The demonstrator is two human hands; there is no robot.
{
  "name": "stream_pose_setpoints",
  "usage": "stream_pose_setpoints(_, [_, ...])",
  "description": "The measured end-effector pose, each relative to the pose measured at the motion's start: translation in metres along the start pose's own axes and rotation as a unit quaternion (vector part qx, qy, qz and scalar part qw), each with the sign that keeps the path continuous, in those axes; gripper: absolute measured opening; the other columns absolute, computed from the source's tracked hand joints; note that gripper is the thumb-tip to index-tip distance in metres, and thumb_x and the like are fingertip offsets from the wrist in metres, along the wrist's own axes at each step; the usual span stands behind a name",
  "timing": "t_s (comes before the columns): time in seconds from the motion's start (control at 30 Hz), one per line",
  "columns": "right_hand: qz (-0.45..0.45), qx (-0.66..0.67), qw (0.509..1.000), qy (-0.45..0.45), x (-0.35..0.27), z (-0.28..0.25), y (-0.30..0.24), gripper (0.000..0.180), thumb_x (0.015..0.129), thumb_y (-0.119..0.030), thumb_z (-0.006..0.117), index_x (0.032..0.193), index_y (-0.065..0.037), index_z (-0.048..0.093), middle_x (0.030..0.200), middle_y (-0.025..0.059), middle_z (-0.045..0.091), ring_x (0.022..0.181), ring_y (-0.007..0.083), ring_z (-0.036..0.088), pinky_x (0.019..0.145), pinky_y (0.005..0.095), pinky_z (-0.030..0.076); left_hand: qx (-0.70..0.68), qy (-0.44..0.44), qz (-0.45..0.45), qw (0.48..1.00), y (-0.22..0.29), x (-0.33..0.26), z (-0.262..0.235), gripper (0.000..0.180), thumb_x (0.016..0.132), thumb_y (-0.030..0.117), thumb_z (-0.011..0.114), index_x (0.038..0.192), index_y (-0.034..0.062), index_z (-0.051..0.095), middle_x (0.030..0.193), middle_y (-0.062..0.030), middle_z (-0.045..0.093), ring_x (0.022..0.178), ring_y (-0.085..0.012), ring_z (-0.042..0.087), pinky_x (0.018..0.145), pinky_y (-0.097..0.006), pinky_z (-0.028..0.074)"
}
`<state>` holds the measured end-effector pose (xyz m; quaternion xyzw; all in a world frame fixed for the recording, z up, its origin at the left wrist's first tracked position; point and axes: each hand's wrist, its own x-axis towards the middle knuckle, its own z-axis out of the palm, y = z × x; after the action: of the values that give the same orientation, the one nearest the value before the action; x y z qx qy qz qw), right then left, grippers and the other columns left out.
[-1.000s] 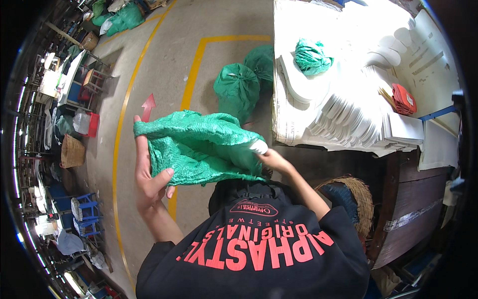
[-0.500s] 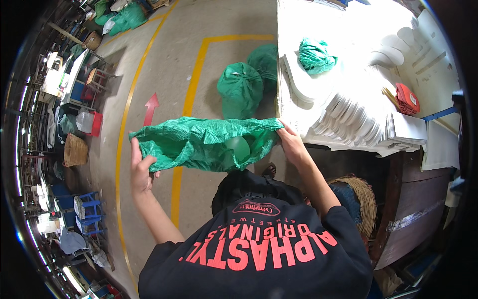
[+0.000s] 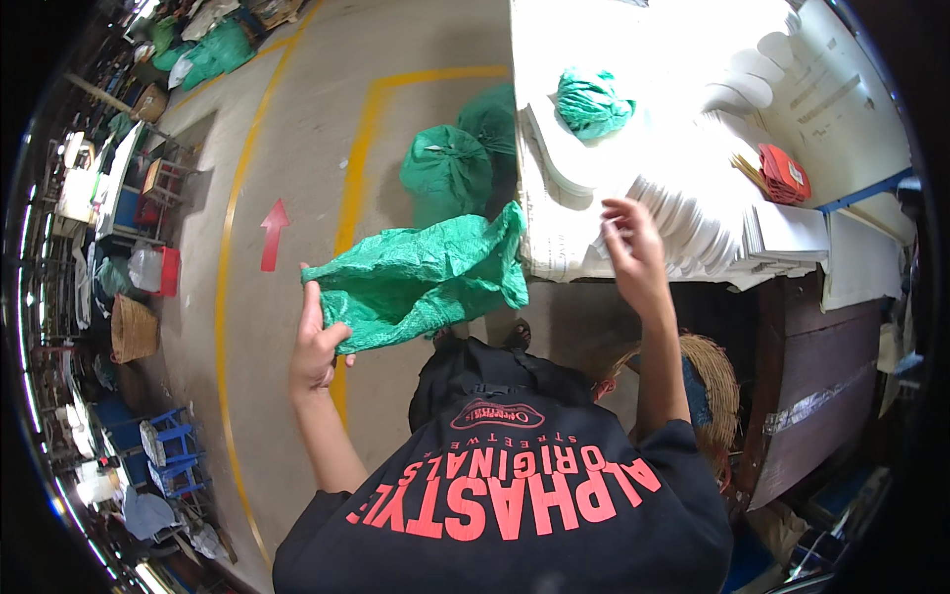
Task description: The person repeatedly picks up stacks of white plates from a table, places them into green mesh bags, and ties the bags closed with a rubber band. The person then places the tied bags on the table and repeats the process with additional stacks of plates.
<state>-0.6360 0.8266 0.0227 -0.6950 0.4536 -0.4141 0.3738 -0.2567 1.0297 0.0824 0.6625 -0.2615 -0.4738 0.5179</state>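
A green woven plastic sack (image 3: 426,272) hangs in front of me, its mouth partly spread. My left hand (image 3: 317,346) grips the sack's left end, thumb and fingers closed on the edge. The sack's right end droops free beside the table. My right hand (image 3: 635,243) is off the sack, fingers apart and slightly bent, with nothing in them. It hovers over the near edge of the white table, close to a row of stacked white sole-shaped sheets (image 3: 683,223).
On the white table (image 3: 542,243) lie a bunched green sack (image 3: 592,103), a red bundle (image 3: 785,174) and a stack of white boards (image 3: 787,233). Filled green sacks (image 3: 445,173) stand on the floor by the table. A wicker basket (image 3: 714,396) sits below it.
My right hand has let go of the sack and moved right, over the table's edge. The sack's right end has sagged and folded inward, while my left hand still holds the other end.
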Motion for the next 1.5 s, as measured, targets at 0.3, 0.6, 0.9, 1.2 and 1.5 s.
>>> stream_pose_setpoints(0.3, [0.225, -0.511, 0.787, 0.262, 0.002, -0.067, 0.006, 0.112, 0.075, -0.05, 0.091, 0.164, -0.017, 0.031, 0.143, 0.0294, 0.044, 0.136, 0.046, 0.046, 0.115, 0.0516, 0.04, 0.05, -0.084, -0.022, 0.995, 0.001, 0.015, 0.038, 0.11, 0.082, -0.011, 0.049, 0.167, 0.0114, -0.017, 0.142, -0.0151, 0.051, 0.073, -0.0112, 0.058, 0.044, -0.024, 0.049])
stream_pose_setpoints(0.6, [0.114, -0.299, 0.907, 0.274, -0.017, -0.112, 0.069, 0.1, 0.075, -0.032, 0.088, 0.159, -0.008, 0.04, 0.147, 0.0249, 0.049, 0.14, 0.0392, 0.048, 0.117, 0.0456, 0.04, 0.08, -0.056, -0.02, 0.995, 0.014, 0.014, 0.034, 0.109, 0.081, -0.009, 0.049, 0.167, 0.0095, -0.017, 0.135, -0.0137, 0.054, 0.067, -0.0102, 0.056, 0.043, -0.025, 0.047])
stream_pose_setpoints(0.9, [0.097, -0.109, 0.967, 0.21, -0.032, -0.16, 0.077, 0.082, 0.088, -0.019, 0.074, 0.158, 0.0, 0.036, 0.147, 0.0231, 0.051, 0.138, 0.0325, 0.049, 0.118, 0.0431, 0.038, 0.063, -0.05, -0.016, 0.997, 0.017, 0.004, 0.02, 0.108, 0.081, -0.011, 0.047, 0.167, 0.0091, -0.015, 0.132, -0.0137, 0.056, 0.061, -0.0098, 0.053, 0.042, -0.025, 0.044])
stream_pose_setpoints(1.2, [0.14, -0.319, 0.922, 0.167, -0.023, -0.131, 0.06, 0.096, 0.079, -0.023, 0.072, 0.163, -0.008, 0.028, 0.147, 0.0308, 0.047, 0.139, 0.0468, 0.045, 0.118, 0.0494, 0.039, 0.06, -0.062, -0.013, 0.996, 0.007, 0.002, 0.027, 0.106, 0.082, -0.011, 0.047, 0.168, 0.0091, -0.012, 0.14, -0.0119, 0.053, 0.066, -0.0088, 0.05, 0.043, -0.024, 0.043])
stream_pose_setpoints(1.5, [0.108, 0.21, 0.941, 0.244, -0.063, -0.161, 0.098, 0.08, 0.082, -0.021, 0.058, 0.157, 0.002, 0.04, 0.146, 0.0146, 0.053, 0.132, 0.0226, 0.053, 0.11, 0.0338, 0.042, 0.044, -0.1, 0.011, 0.994, 0.018, -0.003, 0.035, 0.106, 0.082, -0.011, 0.046, 0.168, 0.0096, -0.013, 0.151, -0.011, 0.045, 0.068, -0.0057, 0.048, 0.044, -0.023, 0.042])
